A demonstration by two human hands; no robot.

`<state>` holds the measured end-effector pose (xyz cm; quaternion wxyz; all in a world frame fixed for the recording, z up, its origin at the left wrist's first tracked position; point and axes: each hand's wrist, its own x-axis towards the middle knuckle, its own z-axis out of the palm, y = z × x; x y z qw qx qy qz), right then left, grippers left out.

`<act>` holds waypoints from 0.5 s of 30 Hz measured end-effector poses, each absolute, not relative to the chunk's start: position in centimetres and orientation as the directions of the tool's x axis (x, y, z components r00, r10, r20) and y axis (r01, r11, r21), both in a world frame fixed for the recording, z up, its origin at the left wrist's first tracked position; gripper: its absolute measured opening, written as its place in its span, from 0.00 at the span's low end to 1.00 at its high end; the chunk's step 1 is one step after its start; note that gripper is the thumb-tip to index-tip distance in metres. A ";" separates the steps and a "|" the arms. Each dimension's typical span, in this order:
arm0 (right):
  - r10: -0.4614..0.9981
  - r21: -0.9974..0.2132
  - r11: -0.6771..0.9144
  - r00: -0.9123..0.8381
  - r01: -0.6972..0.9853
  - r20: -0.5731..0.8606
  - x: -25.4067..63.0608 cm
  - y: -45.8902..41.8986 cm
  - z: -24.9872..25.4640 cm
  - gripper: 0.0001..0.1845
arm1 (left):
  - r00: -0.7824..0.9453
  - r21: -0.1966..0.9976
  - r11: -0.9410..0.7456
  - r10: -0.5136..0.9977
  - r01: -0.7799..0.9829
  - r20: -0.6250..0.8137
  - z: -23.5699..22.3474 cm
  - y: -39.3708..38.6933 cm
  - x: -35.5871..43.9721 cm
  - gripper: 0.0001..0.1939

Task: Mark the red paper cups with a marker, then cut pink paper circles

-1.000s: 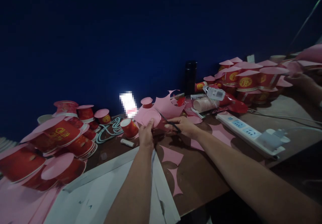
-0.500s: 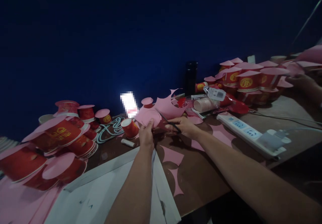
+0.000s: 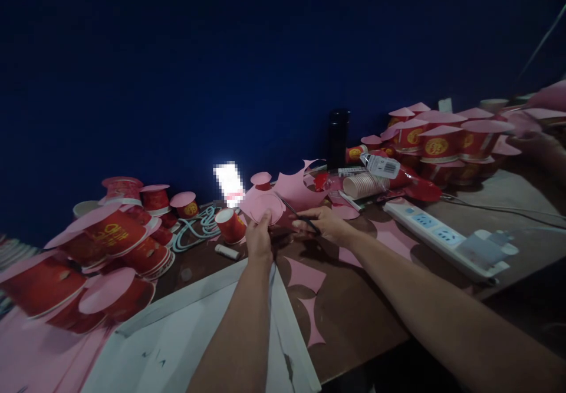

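Note:
My left hand (image 3: 260,240) is closed on a sheet of pink paper (image 3: 267,207), its thumb on top of a round outline. In my right hand (image 3: 323,224) is a pair of dark scissors (image 3: 313,226), closed around the handles. The blades meet the right edge of the round part; how far they are apart is too small to tell. Behind it rises more pink paper (image 3: 296,190) with curved cut edges. A red paper cup (image 3: 230,226) stands left of my left hand, with a small white tube (image 3: 227,252) lying in front of it.
Red cups with pink discs are piled at left (image 3: 117,234) and right (image 3: 440,145). A power strip (image 3: 437,231) with plugs lies at right. Pink scraps (image 3: 306,274) lie on the brown table, beside a white box lid (image 3: 194,322). Another person's hand (image 3: 537,142) is at far right.
The whole view has shifted slightly, so things sit a little further right and the left cups a little differently. Both hands keep nearly the same hold on paper and scissors.

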<state>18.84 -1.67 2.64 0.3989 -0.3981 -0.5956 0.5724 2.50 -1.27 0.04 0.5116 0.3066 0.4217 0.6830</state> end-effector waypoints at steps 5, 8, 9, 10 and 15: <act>0.935 -0.999 0.018 -0.354 0.029 0.007 18.8 -1.7 2.7 0.30 | -0.323 0.895 -0.129 0.946 -0.428 -0.018 0.2 -1.3 2.5 0.23; 0.933 -1.000 0.006 -0.359 0.012 0.002 18.8 -1.6 2.5 0.30 | -0.340 0.887 -0.160 0.940 -0.433 0.004 0.0 -1.1 2.4 0.22; 0.932 -1.000 0.003 -0.363 0.004 0.002 18.8 -1.6 2.5 0.30 | -0.344 0.887 -0.165 0.939 -0.431 0.008 0.0 -1.1 2.4 0.22; 0.931 -1.000 0.002 -0.366 -0.001 0.002 18.8 -1.6 2.4 0.30 | -0.344 0.890 -0.161 0.939 -0.426 0.005 -0.1 -1.0 2.3 0.22; 0.931 -1.000 -0.016 -0.365 -0.012 -0.011 18.9 -1.6 2.6 0.30 | -0.334 0.903 -0.116 0.942 -0.413 -0.032 -0.2 -1.0 2.2 0.22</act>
